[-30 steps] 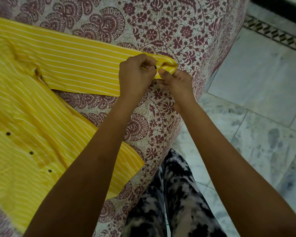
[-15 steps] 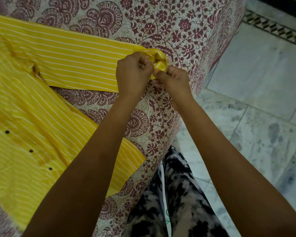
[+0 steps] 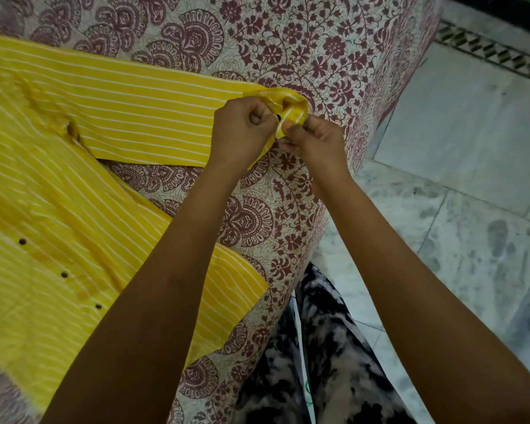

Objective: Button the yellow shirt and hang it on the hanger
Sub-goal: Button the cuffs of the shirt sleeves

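A yellow shirt (image 3: 83, 191) lies spread on a patterned bed (image 3: 288, 41), one sleeve stretched toward the edge. The left hand (image 3: 242, 130) and right hand (image 3: 315, 142) both pinch its bunched cuff (image 3: 291, 107) around a dark button (image 3: 278, 118). The button may slip back out if the crumpled cloth hides the hole.

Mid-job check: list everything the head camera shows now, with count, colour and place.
Striped cotton shirt: one, yellow, spread on bed, left.
Shirt-front buttons: four, dark, lower left.
Sleeve cuff: one, yellow, bunched at bed edge.
Floral printed bedsheet: one, maroon on cream, under shirt.
Marble floor tiles: several, grey-white, right.
Patterned trousers: one pair, black-and-white, bottom centre.
Left hand: one, bare, pinching the cuff.
Right hand: one, bare, pinching the cuff.
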`<state>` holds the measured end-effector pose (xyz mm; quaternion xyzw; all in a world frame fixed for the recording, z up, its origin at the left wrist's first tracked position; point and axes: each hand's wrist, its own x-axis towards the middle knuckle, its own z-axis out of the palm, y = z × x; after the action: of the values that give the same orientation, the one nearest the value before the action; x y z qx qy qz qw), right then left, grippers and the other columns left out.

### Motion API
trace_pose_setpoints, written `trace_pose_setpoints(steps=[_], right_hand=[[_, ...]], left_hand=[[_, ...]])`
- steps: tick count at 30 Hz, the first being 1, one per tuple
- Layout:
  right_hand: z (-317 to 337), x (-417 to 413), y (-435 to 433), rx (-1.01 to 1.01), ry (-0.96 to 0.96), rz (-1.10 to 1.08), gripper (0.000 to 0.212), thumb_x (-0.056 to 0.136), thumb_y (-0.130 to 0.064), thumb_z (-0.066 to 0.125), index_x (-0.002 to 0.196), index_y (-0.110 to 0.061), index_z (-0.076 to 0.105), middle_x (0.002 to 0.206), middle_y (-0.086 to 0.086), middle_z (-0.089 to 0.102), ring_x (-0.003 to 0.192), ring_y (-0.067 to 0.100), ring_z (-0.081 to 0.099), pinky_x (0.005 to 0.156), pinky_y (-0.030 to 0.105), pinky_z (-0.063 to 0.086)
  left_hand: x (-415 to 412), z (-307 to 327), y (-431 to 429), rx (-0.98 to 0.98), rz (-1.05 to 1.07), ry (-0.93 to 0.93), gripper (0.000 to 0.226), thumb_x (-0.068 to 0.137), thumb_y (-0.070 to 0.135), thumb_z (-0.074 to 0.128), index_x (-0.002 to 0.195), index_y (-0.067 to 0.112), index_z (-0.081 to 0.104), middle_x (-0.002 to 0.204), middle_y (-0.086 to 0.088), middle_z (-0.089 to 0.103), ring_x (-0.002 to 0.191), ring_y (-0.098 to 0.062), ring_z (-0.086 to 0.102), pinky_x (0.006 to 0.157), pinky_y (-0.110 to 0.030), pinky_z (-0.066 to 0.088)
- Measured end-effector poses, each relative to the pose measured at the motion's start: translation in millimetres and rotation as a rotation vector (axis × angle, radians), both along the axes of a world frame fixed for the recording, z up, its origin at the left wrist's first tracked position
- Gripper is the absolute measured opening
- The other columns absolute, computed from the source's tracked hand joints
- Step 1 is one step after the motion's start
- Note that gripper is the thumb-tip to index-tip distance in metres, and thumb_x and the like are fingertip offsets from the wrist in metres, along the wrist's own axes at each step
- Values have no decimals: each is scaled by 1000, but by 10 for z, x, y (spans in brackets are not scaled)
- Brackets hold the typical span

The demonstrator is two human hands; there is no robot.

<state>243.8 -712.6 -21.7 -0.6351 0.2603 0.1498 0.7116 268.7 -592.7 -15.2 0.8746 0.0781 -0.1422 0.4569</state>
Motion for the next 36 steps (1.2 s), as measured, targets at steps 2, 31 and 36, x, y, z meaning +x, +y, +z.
trace_pose_setpoints(steps=[2, 31, 36], right_hand=[[-2, -11, 8, 9, 5, -2, 12, 89, -1, 56, 96, -1, 66, 66, -4, 66, 55, 1, 61, 66, 18, 54], [-78, -221, 126, -279, -240, 39, 7, 79, -7, 67, 74, -11, 68, 65, -9, 64, 59, 1, 58, 61, 17, 49], [-85, -205, 127, -514, -367, 167, 7, 78, -11, 65, 81, -6, 69, 73, -4, 65, 61, -3, 56, 62, 18, 51]], left_hand=[[-18, -6, 10, -13, 14, 1, 12, 77, 16, 59, 65, 13, 59, 60, 5, 58, 66, -20, 60, 68, -39, 54], [-230, 88, 141, -173, 36, 226, 5, 80, 4, 63, 78, 0, 64, 72, -14, 66, 71, -23, 67, 75, -37, 60], [-398, 83, 125, -280, 133, 234, 30, 72, 21, 61, 95, 2, 68, 93, -23, 69, 88, -30, 67, 87, -53, 53]])
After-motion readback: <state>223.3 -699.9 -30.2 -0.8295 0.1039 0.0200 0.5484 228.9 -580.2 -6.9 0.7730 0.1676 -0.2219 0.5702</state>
